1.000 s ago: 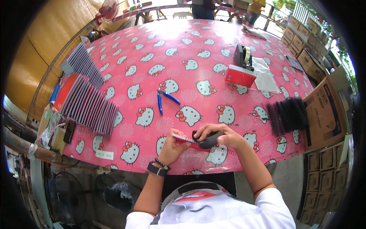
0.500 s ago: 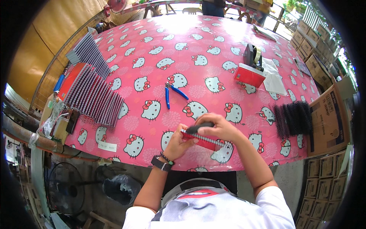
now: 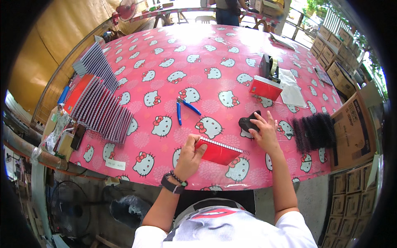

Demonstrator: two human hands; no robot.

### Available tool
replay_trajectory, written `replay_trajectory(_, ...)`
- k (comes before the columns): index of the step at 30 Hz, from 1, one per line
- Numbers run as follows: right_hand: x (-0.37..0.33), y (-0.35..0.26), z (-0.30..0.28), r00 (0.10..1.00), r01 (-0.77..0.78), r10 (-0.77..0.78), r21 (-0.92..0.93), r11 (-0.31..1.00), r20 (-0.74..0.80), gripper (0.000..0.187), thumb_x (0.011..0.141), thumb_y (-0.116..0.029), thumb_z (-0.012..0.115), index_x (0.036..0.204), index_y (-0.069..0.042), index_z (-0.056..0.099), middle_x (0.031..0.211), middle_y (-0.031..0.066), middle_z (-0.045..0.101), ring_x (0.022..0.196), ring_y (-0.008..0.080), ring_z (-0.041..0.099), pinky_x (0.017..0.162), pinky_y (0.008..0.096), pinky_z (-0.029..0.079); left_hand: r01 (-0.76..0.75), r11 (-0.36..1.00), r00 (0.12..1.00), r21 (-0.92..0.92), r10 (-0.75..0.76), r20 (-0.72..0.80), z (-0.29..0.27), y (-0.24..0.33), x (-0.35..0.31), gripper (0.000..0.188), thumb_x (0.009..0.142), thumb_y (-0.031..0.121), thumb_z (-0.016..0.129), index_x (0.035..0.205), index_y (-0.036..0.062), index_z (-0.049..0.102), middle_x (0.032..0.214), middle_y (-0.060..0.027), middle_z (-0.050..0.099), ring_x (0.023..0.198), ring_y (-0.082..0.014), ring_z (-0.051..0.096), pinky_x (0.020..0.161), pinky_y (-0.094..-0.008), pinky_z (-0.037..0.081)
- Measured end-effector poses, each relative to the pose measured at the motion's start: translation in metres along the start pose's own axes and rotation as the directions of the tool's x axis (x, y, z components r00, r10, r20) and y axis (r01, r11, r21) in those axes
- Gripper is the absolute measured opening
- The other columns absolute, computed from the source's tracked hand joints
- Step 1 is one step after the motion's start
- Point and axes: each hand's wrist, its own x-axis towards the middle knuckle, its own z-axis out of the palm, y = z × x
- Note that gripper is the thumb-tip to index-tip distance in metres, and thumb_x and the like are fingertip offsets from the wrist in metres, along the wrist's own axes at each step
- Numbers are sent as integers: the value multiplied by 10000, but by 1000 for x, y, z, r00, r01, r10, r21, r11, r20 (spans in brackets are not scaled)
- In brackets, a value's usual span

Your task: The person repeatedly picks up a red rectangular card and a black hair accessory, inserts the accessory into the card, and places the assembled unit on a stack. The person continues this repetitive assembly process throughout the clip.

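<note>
My left hand (image 3: 191, 159) grips a small red notebook (image 3: 217, 153) by its left end, thumb on the cover and fingers behind. A coil binding runs along the notebook's upper edge, and a loose coil end sticks out past its right corner. To the right, my right hand (image 3: 265, 131) has its fingers apart beside a black rounded hand tool (image 3: 247, 123) standing on the table. The fingertips are at the tool's right side; whether they touch it I cannot tell. Blue-handled cutting pliers (image 3: 186, 108) lie spread beyond the notebook.
Stacked coil-bound notebooks (image 3: 97, 109) stand on the left. A red notebook stack (image 3: 265, 89) sits by a tape dispenser (image 3: 269, 68) at the back right. Black plastic coils (image 3: 313, 131) lie against a cardboard box (image 3: 355, 130). A person (image 3: 227, 12) stands beyond the table.
My right hand has moved right, off the notebook's binding, and the black tool now stands on the table. My left hand still holds the notebook, whose red cover is now more exposed.
</note>
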Motion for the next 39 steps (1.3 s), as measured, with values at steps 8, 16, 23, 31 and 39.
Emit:
replay_trajectory(8,10,-111,-57,993,-47,-55,793,607,101,289,744,-149,781,955,-20,632,881,87,623,834,205,596,712,310,490,-201,970,979,-140,195,-50,10,37,5,170,793,66,733,902,13,613,813,-48,622,680,-106,567,622,-243,461)
replay_trajectory(16,10,-111,-52,990,87,-141,797,598,-2,267,754,-159,774,901,-33,591,767,61,538,721,186,545,637,314,447,-207,969,978,-132,209,4,3,45,1,169,787,46,729,917,11,627,843,-63,645,749,-113,619,662,-249,500)
replay_trajectory(23,12,-117,-56,973,202,-225,683,702,-56,208,774,-123,720,879,-22,572,775,96,540,736,266,535,653,362,441,-154,963,988,-220,147,-48,3,42,-4,175,774,39,747,908,28,636,814,-53,651,753,-84,612,647,-243,492)
replay_trajectory(31,13,-121,-45,948,226,-317,638,736,31,360,799,-200,709,1085,-15,592,967,145,593,873,307,552,736,384,464,-122,990,989,-71,116,-89,-11,44,-7,176,801,73,743,911,52,608,862,-32,643,775,-83,589,687,-235,478)
replay_trajectory(39,11,-81,-57,998,15,27,621,784,-58,480,842,-269,684,1232,-31,534,1198,152,546,1061,277,534,875,377,441,-12,814,454,581,522,-722,-251,106,19,268,967,188,501,1139,5,597,988,-32,580,800,-115,557,654,-255,474)
